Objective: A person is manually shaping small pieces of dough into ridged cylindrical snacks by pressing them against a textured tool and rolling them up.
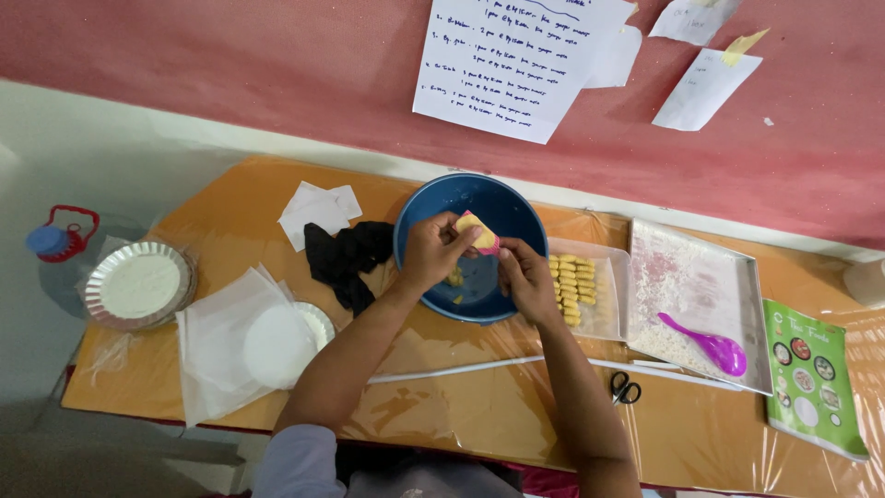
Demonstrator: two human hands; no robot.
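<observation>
piece in hand: small soft yellow piece w/ pink wrapper or edge [477, 232], being held up over the round blue plastic bowl [415, 217], just above its middle
left hand [430, 251]: curling around the piece from the left, thumb & fingertips pinching it, narrow grip
right hand [525, 275]: meeting it from the right, fingertips touching the pink side, also pinched close; both hands working the same piece
bowl contents: a few small yellow bits [454, 276] lying at the bottom, partly hidden by the left hand
step (judgement): looks like peeling or shaping one piece at a time over the bowl; prob. mid-run, since many more are waiting
next move calls for (judgement): steady two-finger pinch, light pull, keeping it over the bowl so bits are dropping inside
right of bowl: clear plastic tray w/ rows of yellow pieces [573, 277], touching the bowl's rim
further right: flat metal tray of white crumbs [691, 267] w/ purple plastic spoon [708, 345]; small black scissors [625, 388] near the table edge
left of bowl: black cloth [346, 258], white paper squares [313, 210], foil pie dishes [138, 284]
surface: orange table under clear plastic film [461, 406]
</observation>
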